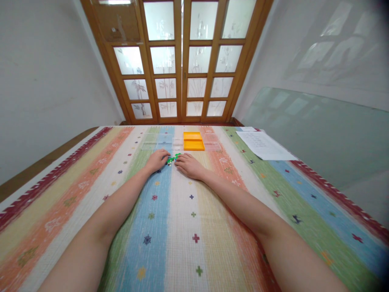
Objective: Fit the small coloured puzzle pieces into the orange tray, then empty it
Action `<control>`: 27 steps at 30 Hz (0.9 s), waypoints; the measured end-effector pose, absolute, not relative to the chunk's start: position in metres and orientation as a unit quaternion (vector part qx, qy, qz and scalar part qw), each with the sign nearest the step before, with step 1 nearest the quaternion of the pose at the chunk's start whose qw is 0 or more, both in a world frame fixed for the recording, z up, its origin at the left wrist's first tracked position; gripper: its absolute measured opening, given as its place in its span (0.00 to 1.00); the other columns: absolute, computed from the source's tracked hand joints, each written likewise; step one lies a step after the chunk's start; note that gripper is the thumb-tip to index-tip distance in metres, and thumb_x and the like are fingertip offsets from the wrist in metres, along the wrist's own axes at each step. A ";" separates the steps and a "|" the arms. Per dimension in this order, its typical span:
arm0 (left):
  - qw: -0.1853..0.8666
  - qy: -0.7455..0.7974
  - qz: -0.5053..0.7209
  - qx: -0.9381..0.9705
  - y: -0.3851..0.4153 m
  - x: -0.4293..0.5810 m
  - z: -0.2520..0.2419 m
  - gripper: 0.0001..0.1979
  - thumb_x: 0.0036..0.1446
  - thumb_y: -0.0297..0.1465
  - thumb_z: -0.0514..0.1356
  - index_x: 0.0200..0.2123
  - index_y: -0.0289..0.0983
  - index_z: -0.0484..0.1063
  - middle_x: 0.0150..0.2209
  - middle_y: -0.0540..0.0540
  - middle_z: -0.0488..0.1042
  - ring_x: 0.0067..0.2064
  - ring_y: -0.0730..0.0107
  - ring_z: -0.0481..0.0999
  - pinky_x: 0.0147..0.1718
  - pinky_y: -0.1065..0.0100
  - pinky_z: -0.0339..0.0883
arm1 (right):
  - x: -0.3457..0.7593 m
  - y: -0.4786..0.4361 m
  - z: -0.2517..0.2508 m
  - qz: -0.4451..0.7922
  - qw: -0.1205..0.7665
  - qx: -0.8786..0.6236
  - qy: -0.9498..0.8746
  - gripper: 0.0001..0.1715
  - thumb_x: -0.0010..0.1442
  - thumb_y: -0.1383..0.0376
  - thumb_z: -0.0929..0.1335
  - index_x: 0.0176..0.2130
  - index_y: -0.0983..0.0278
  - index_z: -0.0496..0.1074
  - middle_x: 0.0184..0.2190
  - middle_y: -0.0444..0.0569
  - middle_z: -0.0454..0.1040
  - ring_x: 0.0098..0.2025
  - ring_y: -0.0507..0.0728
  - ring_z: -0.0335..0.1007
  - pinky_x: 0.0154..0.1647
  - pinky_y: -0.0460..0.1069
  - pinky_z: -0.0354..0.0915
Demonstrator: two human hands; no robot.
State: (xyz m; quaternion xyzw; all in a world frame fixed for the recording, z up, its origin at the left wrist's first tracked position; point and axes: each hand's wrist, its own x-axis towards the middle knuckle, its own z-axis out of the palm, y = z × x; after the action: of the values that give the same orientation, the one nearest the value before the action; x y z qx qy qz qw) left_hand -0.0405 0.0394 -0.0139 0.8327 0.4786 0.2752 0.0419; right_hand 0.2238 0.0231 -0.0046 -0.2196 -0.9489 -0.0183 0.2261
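Small green pieces (172, 160), with a few dark and white bits among them, lie in a loose pile on the striped tablecloth. My left hand (158, 160) rests at the left side of the pile, its curved fingertips touching the nearest pieces. From the right, my right hand (189, 164) reaches over the pile's edge with its fingers spread and bent, palm down. Some pieces are hidden under the fingers. Just beyond the hands sits an orange tray (193, 145) with two compartments.
Clear plastic trays (156, 142) lie left of the orange tray, and another clear one (212, 142) is at its right. White printed sheets (263, 146) lie at the back right. Beyond the table's far edge are wooden glazed doors (182, 73).
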 end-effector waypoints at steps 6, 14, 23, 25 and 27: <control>0.048 0.471 0.274 0.837 0.040 -0.041 -0.015 0.15 0.68 0.30 0.55 0.48 0.40 0.82 0.48 0.43 0.81 0.52 0.60 0.78 0.57 0.58 0.70 | 0.227 0.027 -0.005 0.007 0.267 -0.236 -0.934 0.16 0.75 0.61 0.64 0.53 0.59 0.80 0.52 0.54 0.79 0.57 0.62 0.70 0.61 0.60 0.63; 0.053 0.473 0.270 0.837 0.038 -0.040 -0.013 0.15 0.68 0.32 0.55 0.48 0.40 0.82 0.48 0.43 0.81 0.52 0.60 0.78 0.57 0.58 0.70 | 0.231 0.031 -0.005 0.073 0.324 -0.293 -0.897 0.13 0.74 0.62 0.66 0.47 0.61 0.81 0.43 0.53 0.80 0.47 0.59 0.74 0.52 0.53 0.65; 0.053 0.468 0.275 0.838 0.037 -0.040 -0.013 0.15 0.68 0.31 0.55 0.48 0.40 0.82 0.49 0.43 0.81 0.52 0.59 0.78 0.57 0.59 0.69 | 0.233 0.047 -0.017 0.183 0.407 -0.350 -0.823 0.19 0.68 0.69 0.66 0.55 0.59 0.79 0.48 0.50 0.82 0.48 0.59 0.77 0.54 0.53 0.68; 0.056 0.468 0.278 0.837 0.037 -0.040 -0.012 0.15 0.68 0.31 0.55 0.48 0.40 0.82 0.49 0.43 0.81 0.52 0.59 0.78 0.56 0.59 0.69 | 0.235 0.048 -0.017 0.211 0.424 -0.368 -0.800 0.21 0.68 0.68 0.66 0.57 0.60 0.77 0.44 0.50 0.83 0.44 0.59 0.78 0.50 0.52 0.69; 0.057 0.467 0.280 0.837 0.036 -0.040 -0.012 0.15 0.68 0.31 0.55 0.48 0.40 0.82 0.49 0.43 0.81 0.52 0.59 0.78 0.56 0.58 0.69 | 0.237 0.050 -0.016 0.231 0.432 -0.390 -0.780 0.20 0.68 0.66 0.66 0.58 0.60 0.76 0.40 0.48 0.82 0.40 0.58 0.77 0.46 0.51 0.70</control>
State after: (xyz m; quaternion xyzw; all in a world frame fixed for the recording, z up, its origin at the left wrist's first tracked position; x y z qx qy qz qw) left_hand -0.0396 0.0364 -0.0118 0.8368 0.4670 0.2801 0.0568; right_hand 0.2369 0.0500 -0.0163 -0.3902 -0.7796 0.2314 0.4318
